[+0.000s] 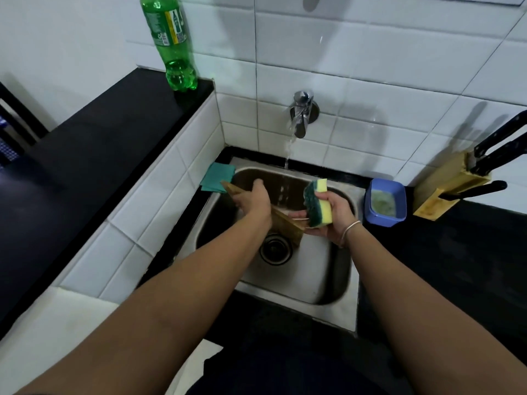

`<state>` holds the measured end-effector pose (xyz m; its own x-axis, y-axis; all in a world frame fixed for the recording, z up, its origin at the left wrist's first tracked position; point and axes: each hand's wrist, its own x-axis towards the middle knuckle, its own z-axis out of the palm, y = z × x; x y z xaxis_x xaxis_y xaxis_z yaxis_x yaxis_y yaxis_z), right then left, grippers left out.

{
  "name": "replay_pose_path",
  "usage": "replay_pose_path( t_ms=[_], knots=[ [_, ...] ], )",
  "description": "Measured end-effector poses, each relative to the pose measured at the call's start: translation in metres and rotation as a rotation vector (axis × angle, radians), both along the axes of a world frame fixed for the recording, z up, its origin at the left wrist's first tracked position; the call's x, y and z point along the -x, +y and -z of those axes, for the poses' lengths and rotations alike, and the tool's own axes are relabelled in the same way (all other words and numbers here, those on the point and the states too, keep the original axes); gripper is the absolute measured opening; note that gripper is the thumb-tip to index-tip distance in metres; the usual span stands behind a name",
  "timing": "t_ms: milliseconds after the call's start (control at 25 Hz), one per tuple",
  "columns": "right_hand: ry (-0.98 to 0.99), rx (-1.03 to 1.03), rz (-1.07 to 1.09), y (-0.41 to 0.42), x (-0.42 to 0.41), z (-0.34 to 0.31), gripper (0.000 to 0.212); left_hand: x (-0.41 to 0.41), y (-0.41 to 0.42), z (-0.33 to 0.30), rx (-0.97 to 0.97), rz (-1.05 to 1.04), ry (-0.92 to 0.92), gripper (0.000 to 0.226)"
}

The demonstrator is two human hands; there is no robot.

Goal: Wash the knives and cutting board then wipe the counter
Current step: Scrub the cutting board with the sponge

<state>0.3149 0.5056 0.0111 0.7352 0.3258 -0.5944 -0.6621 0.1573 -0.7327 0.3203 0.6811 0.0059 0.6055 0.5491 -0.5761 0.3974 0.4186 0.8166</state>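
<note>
A green bottle [170, 44] with a bit of liquid at the bottom stood on the raised ledge's [114, 132] right end. A teal cloth [218, 177] lay at the sink's [313, 283] back-left corner. Inside the basin, the left hand [252, 201] gripped the wooden cutting board [288, 225], held on edge with its long axis running back-left to front-right, under the running tap [301, 116]. The right hand [332, 216] had its fingers clamped on a yellow-green sponge [318, 202]. Off the sink's right edge sat a blue tub [385, 202] of soapy water, then a knife block [453, 183] with knives [497, 151] in it, handles pointing up-right.
</note>
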Motion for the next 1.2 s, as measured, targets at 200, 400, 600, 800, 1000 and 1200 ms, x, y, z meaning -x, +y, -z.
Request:
replay_pose_path(
  t_ms=[200, 400, 600, 800, 1000, 1200],
  knots=[
    [0.013, 0.055, -0.103, -0.002, 0.006, 0.011, 0.044, 0.014, 0.015, 0.023, 0.055, 0.281, 0.075, 0.054],
    [-0.077, 0.093, 0.154, -0.020, -0.005, 0.002, 0.041, 0.006, 0.063, 0.002, -0.079, 0.660, 0.119, 0.048],
    [-0.141, 0.119, 0.321, -0.027, -0.013, -0.020, 0.027, -0.012, 0.076, -0.037, -0.387, 1.177, 0.115, 0.049],
    [-0.169, 0.114, 0.364, -0.023, -0.011, -0.030, 0.023, -0.028, 0.067, -0.059, -0.432, 1.273, 0.081, 0.045],
    [-0.173, 0.102, 0.382, -0.018, -0.019, -0.034, 0.024, -0.035, 0.074, -0.065, -0.457, 1.269, 0.066, 0.047],
    [-0.221, 0.099, 0.403, -0.009, -0.029, -0.037, 0.023, -0.045, 0.065, -0.068, -0.447, 1.238, 0.041, 0.038]
  ],
)
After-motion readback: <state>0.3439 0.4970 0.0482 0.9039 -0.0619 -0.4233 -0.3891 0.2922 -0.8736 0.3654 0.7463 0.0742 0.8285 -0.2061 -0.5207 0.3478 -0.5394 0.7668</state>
